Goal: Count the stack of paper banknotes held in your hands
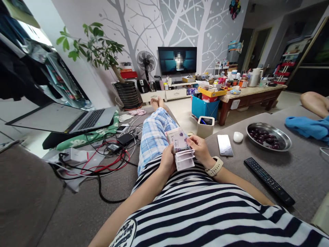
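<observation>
A wad of pale pink and white printed paper slips (180, 141), which look like banknotes, is held above my lap. My left hand (168, 160) is closed around its left side, thumb along the edge. At the upper right, my right hand (202, 148) pinches the slips between thumb and fingers. Several lower slips fan out and hang down towards the striped shirt (185, 192). The print is too small to read. A pale watch (215, 166) is on my right wrist.
On the sofa to the right lie a phone (225, 145), a white mouse (238, 137), a remote control (269, 181) and a metal bowl (288, 145) of dark round fruit. At left, an open laptop (94, 118) stands beside tangled cables (120, 157). A bin (205, 127) stands beyond the sofa.
</observation>
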A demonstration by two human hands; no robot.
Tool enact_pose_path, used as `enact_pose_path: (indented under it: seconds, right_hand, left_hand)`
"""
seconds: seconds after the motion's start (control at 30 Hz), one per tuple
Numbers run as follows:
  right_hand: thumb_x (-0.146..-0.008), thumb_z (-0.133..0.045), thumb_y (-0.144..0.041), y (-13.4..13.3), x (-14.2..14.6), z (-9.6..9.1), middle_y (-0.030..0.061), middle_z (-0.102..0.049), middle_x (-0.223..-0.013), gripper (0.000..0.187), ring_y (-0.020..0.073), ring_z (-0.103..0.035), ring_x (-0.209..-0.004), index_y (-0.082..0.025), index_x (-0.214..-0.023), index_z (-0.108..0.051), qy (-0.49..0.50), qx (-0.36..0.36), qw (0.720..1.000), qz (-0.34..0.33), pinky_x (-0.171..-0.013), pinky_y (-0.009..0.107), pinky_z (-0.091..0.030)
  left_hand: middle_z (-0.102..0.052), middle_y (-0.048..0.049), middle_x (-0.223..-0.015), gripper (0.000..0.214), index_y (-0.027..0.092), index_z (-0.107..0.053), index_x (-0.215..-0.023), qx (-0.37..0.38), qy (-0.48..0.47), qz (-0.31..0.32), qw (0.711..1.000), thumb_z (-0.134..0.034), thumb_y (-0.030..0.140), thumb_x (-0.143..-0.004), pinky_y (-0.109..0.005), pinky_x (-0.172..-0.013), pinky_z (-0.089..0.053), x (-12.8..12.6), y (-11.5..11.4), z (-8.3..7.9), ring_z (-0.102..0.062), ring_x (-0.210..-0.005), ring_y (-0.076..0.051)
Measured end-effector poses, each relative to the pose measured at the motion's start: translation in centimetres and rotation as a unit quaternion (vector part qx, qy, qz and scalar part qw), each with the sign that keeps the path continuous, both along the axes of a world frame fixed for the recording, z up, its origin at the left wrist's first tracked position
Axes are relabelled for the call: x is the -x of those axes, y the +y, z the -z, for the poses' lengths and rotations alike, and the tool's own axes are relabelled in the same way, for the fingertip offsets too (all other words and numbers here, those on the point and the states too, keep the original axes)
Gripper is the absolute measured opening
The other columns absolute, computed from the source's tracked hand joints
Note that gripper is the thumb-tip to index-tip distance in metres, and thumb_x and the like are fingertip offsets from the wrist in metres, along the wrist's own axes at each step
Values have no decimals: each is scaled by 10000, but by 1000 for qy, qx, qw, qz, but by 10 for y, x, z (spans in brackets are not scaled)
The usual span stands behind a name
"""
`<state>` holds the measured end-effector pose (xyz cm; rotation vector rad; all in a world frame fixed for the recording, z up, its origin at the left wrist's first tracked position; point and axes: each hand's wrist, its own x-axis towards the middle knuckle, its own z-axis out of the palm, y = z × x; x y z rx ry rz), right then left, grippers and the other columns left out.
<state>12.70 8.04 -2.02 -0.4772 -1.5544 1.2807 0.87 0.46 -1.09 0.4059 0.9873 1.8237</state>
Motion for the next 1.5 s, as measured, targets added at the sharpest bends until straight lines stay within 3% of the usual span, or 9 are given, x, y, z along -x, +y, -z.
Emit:
enact_pose_path:
  seconds: [0.57, 0.73, 0.97, 1.17, 1.3, 1.5]
  right_hand:
    - [-853, -633, -726, -1, 0, -6, -12, -505, -624, 536, 153, -455, -603, -231, -663, -553, -16, -6, 1000, 20, -580, 298, -386]
    - [-831, -564, -826, -1, 2, -7, -8, -526, -528, 612, 147, -433, -507, -236, -669, -589, -23, 34, 999, -25, -546, 313, -378]
    - [-673, -812, -670, 9, 5, -1, -48, -496, -607, 519, 126, -415, -570, -235, -683, -529, -22, 62, 996, 61, -558, 277, -348]
    - [-720, -755, -631, 14, 5, 3, -42, -500, -595, 467, 134, -426, -590, -226, -639, -537, -43, 49, 996, 56, -583, 283, -358]
    - [-733, -743, -592, 13, 5, 2, -35, -522, -601, 424, 140, -442, -593, -226, -648, -546, -32, 44, 997, 60, -587, 286, -368]
    - [-745, -722, -594, 9, 4, 0, -20, -560, -633, 398, 149, -472, -604, -229, -687, -574, -15, 45, 998, 52, -597, 295, -400]
  left_hand:
    - [-821, -107, -929, 263, 135, -746, -1008, -6, 18, 18, 1000, -705, 239, -770, -451, -953, -613, 2, 1, 1, -774, -1015, -321]
    - [-819, -124, -912, 228, 119, -744, -968, -8, 25, 4, 1000, -692, 258, -794, -449, -972, -602, 2, 3, 1, -780, -995, -314]
    - [-802, -104, -812, 227, 106, -742, -934, 8, 42, 16, 999, -724, 197, -727, -439, -932, -609, 2, 1, -3, -784, -890, -302]
    - [-793, -114, -791, 217, 90, -742, -926, 5, 43, 8, 999, -732, 193, -734, -428, -907, -615, 2, 1, -4, -783, -861, -297]
    - [-806, -109, -842, 178, 123, -738, -910, 0, 24, -4, 1000, -734, 246, -780, -446, -920, -618, 2, 5, -3, -783, -944, -311]
    - [-821, -123, -952, 232, 119, -744, -1024, -4, -8, -9, 1000, -684, 260, -850, -463, -968, -610, 1, 5, -5, -777, -1026, -314]
